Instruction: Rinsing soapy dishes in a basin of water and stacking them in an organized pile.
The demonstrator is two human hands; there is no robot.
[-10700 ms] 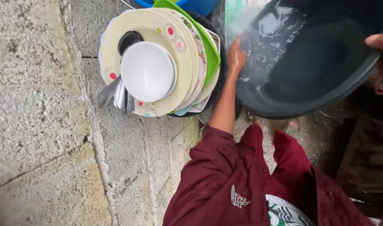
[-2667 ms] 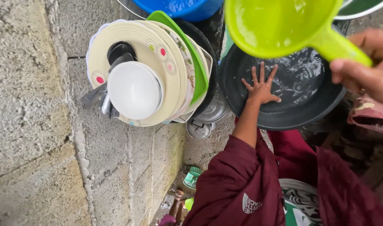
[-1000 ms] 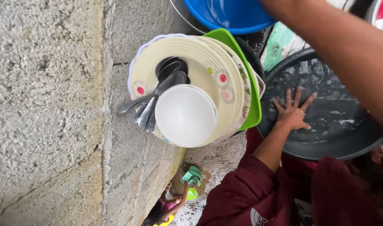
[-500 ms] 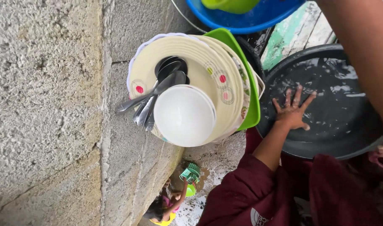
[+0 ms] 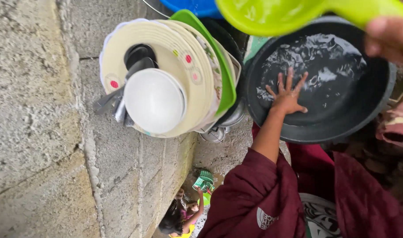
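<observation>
We note change: green dipper [image 5: 272, 15], absent from view half second ago, now back over black basin [image 5: 382, 101], bowl above wet interior, so rinsing water is at hand. Dipper long axis runs left-right across upper frame; bowl points left, handle right. Right hand [image 5: 389, 39] wraps handle, fingers closed. Left hand [image 5: 287, 94] spread flat on basin floor, unchanged. Plate stack [image 5: 201, 66] beside basin.
</observation>
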